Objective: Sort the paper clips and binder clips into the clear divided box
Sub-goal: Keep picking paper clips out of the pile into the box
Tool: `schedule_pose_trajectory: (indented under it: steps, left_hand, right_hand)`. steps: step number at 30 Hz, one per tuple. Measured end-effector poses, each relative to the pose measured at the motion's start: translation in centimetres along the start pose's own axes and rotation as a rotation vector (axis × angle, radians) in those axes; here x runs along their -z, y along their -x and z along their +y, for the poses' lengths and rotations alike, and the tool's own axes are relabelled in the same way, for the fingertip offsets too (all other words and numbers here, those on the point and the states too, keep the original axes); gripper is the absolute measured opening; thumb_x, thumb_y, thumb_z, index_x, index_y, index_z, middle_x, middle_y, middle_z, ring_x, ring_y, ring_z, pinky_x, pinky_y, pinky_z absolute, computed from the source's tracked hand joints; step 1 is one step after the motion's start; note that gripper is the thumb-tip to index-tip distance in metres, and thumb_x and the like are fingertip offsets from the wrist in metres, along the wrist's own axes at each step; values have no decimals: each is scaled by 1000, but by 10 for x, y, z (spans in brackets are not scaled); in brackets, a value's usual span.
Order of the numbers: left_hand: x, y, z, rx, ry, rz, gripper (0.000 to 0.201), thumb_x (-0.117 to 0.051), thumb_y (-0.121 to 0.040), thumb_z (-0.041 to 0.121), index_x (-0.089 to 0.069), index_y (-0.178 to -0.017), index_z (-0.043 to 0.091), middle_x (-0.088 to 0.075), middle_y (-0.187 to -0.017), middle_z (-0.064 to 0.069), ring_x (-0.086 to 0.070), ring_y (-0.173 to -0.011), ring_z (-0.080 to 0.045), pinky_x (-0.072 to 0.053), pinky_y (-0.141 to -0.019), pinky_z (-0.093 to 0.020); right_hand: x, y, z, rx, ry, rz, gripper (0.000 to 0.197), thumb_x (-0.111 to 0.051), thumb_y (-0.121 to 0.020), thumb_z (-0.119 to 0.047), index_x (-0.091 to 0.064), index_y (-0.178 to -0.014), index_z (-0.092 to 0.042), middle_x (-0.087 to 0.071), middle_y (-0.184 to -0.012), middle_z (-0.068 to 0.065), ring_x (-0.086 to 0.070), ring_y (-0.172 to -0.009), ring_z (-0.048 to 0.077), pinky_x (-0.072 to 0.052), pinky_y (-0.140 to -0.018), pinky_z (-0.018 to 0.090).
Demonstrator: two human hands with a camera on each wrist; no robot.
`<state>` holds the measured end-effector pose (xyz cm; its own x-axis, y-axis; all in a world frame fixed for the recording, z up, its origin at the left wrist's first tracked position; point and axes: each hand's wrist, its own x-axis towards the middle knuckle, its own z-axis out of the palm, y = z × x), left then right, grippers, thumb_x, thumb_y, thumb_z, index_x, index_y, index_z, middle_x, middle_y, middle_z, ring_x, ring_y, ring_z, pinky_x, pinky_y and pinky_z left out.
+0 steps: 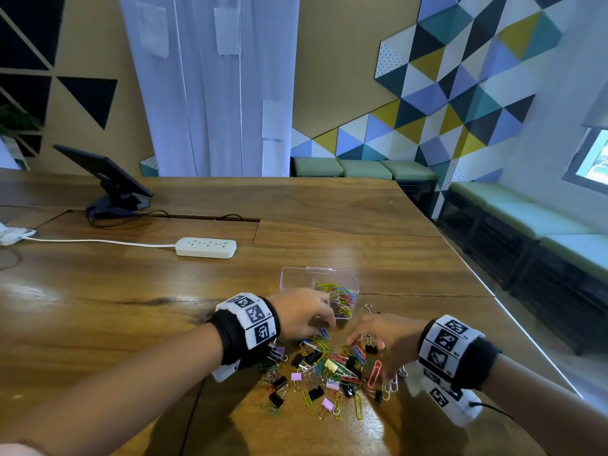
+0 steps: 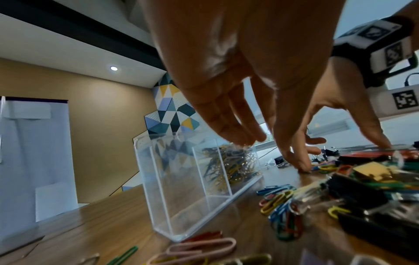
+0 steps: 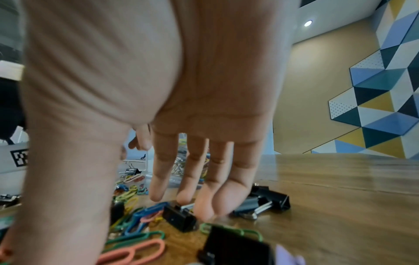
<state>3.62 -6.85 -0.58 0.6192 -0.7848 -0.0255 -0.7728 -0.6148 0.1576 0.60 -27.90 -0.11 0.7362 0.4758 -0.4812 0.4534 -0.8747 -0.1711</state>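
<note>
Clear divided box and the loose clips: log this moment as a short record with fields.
box: clear divided box stands upright on the wooden table, beyond the pile
right compartment: holds coloured paper clips
left compartment: looks empty in the left wrist view
pile: mixed paper clips and binder clips loose on the table, near the person
left hand: left hand reaching down at the pile's far edge, fingers extended
right hand: right hand over the pile, fingers straight, tips down among the clips
</note>
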Motion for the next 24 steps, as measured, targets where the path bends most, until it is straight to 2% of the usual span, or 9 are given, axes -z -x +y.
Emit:
schedule_pose_trajectory:
  steps: [2, 4, 5, 7, 9, 12, 17, 19, 24]
  left_hand:
    - [-5, -1, -1, 39, -47, -105, 41, -62, -86, 18, -56, -127, 22, -53, -125, 0, -52, -113, -18, -45, -94, -35]
    - [-10, -2, -3, 80, -68, -188, 54, -61, -87, 15, -45, -138, 20, -44, -140, -1, -44, -126, -19, -39, -102, -33]
    - [-11, -2, -3, 88, -70, -212, 57, -60, -88, 15, -40, -141, 19, -39, -144, -1, -40, -130, -19, -36, -105, -33]
    - [-14, -3, -4, 89, -73, -230, 59, -59, -89, 17, -35, -143, 18, -36, -148, -1, -34, -135, -19, -32, -109, -34]
    - [-15, -4, -6, 92, -73, -251, 59, -60, -89, 20, -35, -144, 19, -37, -148, -2, -33, -136, -20, -30, -111, -36]
    - [-17, -5, -7, 96, -45, -281, 58, -63, -87, 25, -41, -141, 19, -40, -146, -1, -35, -134, -20, -31, -111, -39]
    - [-16, 0, -7, 128, 19, -280, 57, -67, -83, 31, -48, -135, 21, -43, -138, 0, -40, -126, -17, -35, -105, -34]
    - [-16, 1, -5, 138, 23, -261, 51, -66, -84, 28, -51, -131, 20, -47, -130, -3, -45, -119, -19, -39, -99, -34]
    - [-21, -1, -2, 157, 40, -179, 29, -62, -85, 16, -59, -114, 12, -58, -116, -7, -52, -109, -21, -38, -88, -29]
  right_hand:
    - [-2, -2, -1, 11, -10, 12, 73, -79, -69, -20, -45, -132, -29, -44, -134, -3, -41, -121, 14, -36, -102, 28]
    - [-3, -5, -2, 34, -24, 31, 68, -80, -69, -23, -48, -128, -28, -47, -130, -3, -45, -111, 11, -38, -93, 22]
    - [-3, -6, -2, 48, -36, 43, 64, -79, -69, -24, -51, -126, -26, -49, -128, -3, -47, -103, 7, -39, -85, 18]
    - [-3, -7, -1, 78, -74, 68, 56, -79, -70, -24, -55, -122, -22, -52, -122, -3, -43, -79, -4, -33, -66, 10]
    - [-3, -8, 0, 98, -105, 99, 49, -77, -72, -24, -60, -118, -18, -55, -114, -5, -40, -67, -6, -29, -57, 8]
    - [-6, -12, 2, 121, -121, 139, 40, -75, -75, -28, -64, -112, -18, -60, -110, -4, -43, -62, -7, -32, -57, 6]
    - [-9, -19, 2, 100, -136, 180, 32, -73, -77, -31, -67, -106, -19, -63, -98, -6, -46, -64, -7, -35, -62, 7]
    - [-10, -22, 0, 96, -127, 194, 30, -72, -78, -32, -67, -105, -19, -65, -95, -6, -48, -64, -6, -36, -63, 8]
    - [-14, -25, -4, 84, -83, 248, 21, -67, -80, -26, -67, -99, -19, -64, -83, -11, -56, -72, 3, -38, -65, 7]
